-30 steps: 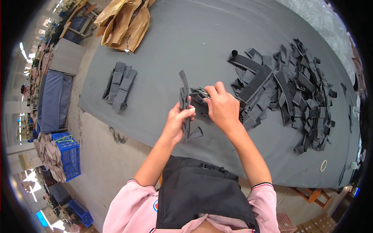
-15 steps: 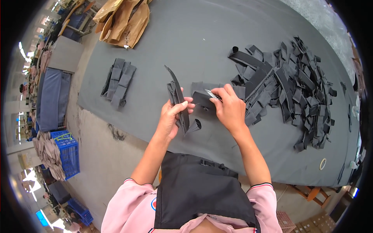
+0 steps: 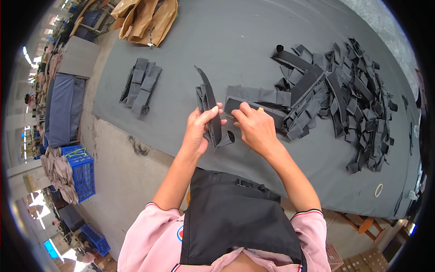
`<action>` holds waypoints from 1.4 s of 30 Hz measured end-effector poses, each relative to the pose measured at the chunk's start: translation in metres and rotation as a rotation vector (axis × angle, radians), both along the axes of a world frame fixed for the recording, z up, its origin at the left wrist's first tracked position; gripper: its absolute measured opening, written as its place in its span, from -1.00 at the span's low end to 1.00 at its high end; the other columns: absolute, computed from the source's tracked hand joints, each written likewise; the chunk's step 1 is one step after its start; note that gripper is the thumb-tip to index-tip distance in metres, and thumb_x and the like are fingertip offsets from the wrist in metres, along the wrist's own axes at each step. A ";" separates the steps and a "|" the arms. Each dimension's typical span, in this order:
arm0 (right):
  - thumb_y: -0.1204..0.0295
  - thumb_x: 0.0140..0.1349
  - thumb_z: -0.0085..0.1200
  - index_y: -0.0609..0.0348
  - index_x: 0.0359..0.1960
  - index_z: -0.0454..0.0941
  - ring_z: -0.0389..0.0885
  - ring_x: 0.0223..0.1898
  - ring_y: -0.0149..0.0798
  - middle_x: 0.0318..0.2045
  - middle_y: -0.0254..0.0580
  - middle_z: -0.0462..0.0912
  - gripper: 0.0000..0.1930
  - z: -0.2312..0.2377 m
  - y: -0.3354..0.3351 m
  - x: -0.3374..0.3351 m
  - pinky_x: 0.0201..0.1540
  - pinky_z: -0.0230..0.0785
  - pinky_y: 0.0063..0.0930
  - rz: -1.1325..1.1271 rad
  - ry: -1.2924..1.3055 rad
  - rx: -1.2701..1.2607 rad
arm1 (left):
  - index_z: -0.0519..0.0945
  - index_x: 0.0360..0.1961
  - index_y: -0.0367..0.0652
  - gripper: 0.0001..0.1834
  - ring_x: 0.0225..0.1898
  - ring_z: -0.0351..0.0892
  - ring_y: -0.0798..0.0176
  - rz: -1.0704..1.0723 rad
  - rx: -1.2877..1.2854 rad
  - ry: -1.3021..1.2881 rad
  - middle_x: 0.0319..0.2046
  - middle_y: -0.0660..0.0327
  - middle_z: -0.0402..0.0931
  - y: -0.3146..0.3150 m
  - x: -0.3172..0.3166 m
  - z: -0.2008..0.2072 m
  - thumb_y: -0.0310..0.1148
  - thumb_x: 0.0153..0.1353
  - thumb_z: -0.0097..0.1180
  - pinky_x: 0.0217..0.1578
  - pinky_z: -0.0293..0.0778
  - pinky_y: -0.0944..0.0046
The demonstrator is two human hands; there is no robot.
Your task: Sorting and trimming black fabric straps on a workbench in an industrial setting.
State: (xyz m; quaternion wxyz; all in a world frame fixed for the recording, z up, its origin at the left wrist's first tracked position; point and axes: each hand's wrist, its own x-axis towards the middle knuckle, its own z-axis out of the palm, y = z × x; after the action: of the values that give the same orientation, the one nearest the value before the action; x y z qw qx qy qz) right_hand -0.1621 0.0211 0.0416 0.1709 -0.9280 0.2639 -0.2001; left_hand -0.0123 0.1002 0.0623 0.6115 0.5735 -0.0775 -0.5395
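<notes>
My left hand (image 3: pixel 199 129) is closed around a bundle of dark grey fabric strips (image 3: pixel 210 102), held upright above the table, one strip curving up past the rest and a curled end hanging below. To its right, my right hand (image 3: pixel 256 127) is closed, thumb and forefinger pinched near the bundle. A small yellow tip (image 3: pixel 260 109) shows at its knuckles, seemingly the end of small snips; the blade is hidden now. Just beyond the right hand lie flat pleated grey strips (image 3: pixel 258 94) on the grey-covered table (image 3: pixel 199 45).
A big heap of loose grey strips (image 3: pixel 358 99) covers the table's right side. A small stack of strips (image 3: pixel 141 86) lies at the left, below brown paper (image 3: pixel 152 22). A tape roll (image 3: pixel 378 190) sits near the right front edge. Blue crates (image 3: pixel 80 174) stand on the floor.
My right hand has moved left and slightly down, toward the bundle. The silver blade that showed at its fingertips is out of sight. My left hand keeps its hold.
</notes>
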 end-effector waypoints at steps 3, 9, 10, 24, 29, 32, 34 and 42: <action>0.47 -0.06 0.20 0.08 -0.32 0.49 0.50 -0.48 -0.23 -0.43 -0.30 0.40 -0.78 -0.008 0.002 0.002 -0.45 0.33 -0.37 -0.004 0.009 0.003 | 0.46 -0.11 -0.36 -0.62 -0.30 0.55 0.30 -0.018 0.021 0.007 -0.25 0.13 0.50 0.002 0.003 -0.002 -0.32 0.11 0.13 -0.23 0.57 0.28; 0.51 -0.11 0.21 0.12 -0.35 0.46 0.49 -0.47 -0.25 -0.42 -0.28 0.41 -0.75 0.000 0.014 -0.022 -0.43 0.34 -0.37 -0.148 -0.055 0.095 | 0.44 -0.13 -0.43 -0.62 -0.25 0.56 0.25 0.007 0.024 0.024 -0.18 0.06 0.53 0.006 0.007 -0.002 -0.35 0.11 0.13 -0.20 0.59 0.23; 0.49 -0.10 0.22 0.12 -0.33 0.47 0.48 -0.47 -0.26 -0.41 -0.29 0.41 -0.74 0.003 0.015 -0.024 -0.43 0.34 -0.37 -0.138 -0.058 0.089 | 0.44 -0.14 -0.43 -0.63 -0.24 0.56 0.25 -0.014 0.043 0.036 -0.18 0.06 0.54 0.007 0.008 -0.001 -0.36 0.11 0.13 -0.20 0.59 0.23; 0.56 -0.10 0.12 0.13 -0.39 0.47 0.44 -0.52 -0.33 -0.45 -0.32 0.39 -0.82 -0.009 0.011 -0.003 -0.47 0.23 -0.44 0.029 -0.027 -0.085 | 0.47 -0.13 -0.40 -0.62 -0.25 0.57 0.25 0.027 0.038 0.027 -0.23 0.07 0.53 0.009 0.007 -0.004 -0.33 0.09 0.15 -0.20 0.59 0.22; 0.50 -0.12 0.22 0.09 -0.28 0.51 0.45 -0.49 -0.31 -0.45 -0.34 0.41 -0.71 0.002 0.017 -0.019 -0.48 0.24 -0.43 -0.062 -0.051 -0.026 | 0.47 -0.13 -0.41 -0.61 -0.27 0.57 0.24 0.007 0.069 0.033 -0.22 0.07 0.53 0.009 0.009 -0.003 -0.33 0.09 0.14 -0.19 0.59 0.21; 0.49 -0.11 0.21 0.11 -0.29 0.50 0.46 -0.48 -0.32 -0.45 -0.33 0.40 -0.72 0.002 0.012 -0.011 -0.47 0.25 -0.43 -0.005 -0.054 -0.071 | 0.48 -0.14 -0.41 -0.62 -0.28 0.58 0.23 0.032 0.068 0.005 -0.24 0.08 0.54 0.007 0.007 0.001 -0.33 0.09 0.14 -0.22 0.58 0.24; 0.49 -0.10 0.20 0.11 -0.29 0.50 0.46 -0.48 -0.32 -0.45 -0.32 0.40 -0.74 -0.003 0.011 -0.005 -0.46 0.26 -0.43 0.004 -0.032 -0.073 | 0.49 -0.17 -0.40 -0.63 -0.30 0.58 0.22 0.029 0.045 0.003 -0.25 0.08 0.54 0.006 0.007 0.000 -0.32 0.09 0.15 -0.25 0.58 0.26; 0.54 -0.07 0.16 0.14 -0.29 0.48 0.49 -0.50 -0.26 -0.38 -0.27 0.42 -0.75 -0.001 0.015 -0.026 -0.45 0.31 -0.36 -0.121 -0.073 0.120 | 0.47 -0.08 -0.35 -0.65 -0.23 0.56 0.26 0.129 0.041 -0.027 -0.17 0.07 0.54 0.015 0.024 -0.008 -0.39 0.12 0.05 -0.26 0.56 0.28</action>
State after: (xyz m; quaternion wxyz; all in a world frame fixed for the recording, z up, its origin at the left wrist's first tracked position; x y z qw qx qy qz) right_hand -0.1881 0.0366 0.0402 0.2232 -0.8905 0.3247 -0.2277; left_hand 0.0122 0.1151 0.0544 0.6320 0.5969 -0.0378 -0.4927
